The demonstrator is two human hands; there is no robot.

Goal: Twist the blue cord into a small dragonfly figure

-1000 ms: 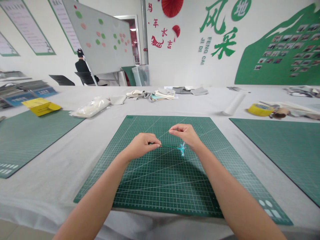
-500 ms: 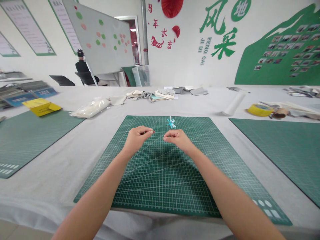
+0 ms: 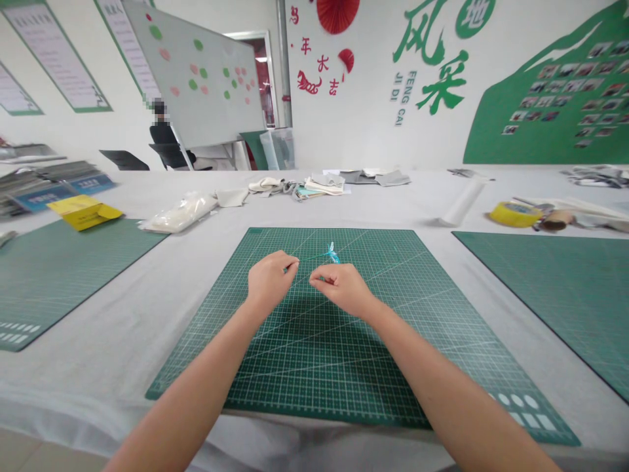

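A thin green cord (image 3: 313,256) runs from the pinched fingertips of my left hand (image 3: 271,280) to a small blue-and-white ornament (image 3: 334,254). The ornament shows just beyond the knuckles of my right hand (image 3: 341,286), which hides part of it. Thumb and forefinger of my right hand are pressed together, a short gap to the right of my left fingertips; what they hold, if anything, is too small to make out. Both hands are above a green cutting mat (image 3: 324,373) with a white grid.
More cutting mats lie at left (image 3: 73,282) and right (image 3: 555,288). Behind are a yellow folded card (image 3: 84,211), a clear plastic packet (image 3: 179,213), cloth scraps (image 3: 322,185), yellow tape (image 3: 515,214) and a white roll (image 3: 462,204). A person (image 3: 162,128) sits far back.
Both hands have turned knuckles-up and come slightly closer together. The ornament has dropped a little and swung left, now partly behind my right hand. The green cord shows more clearly.
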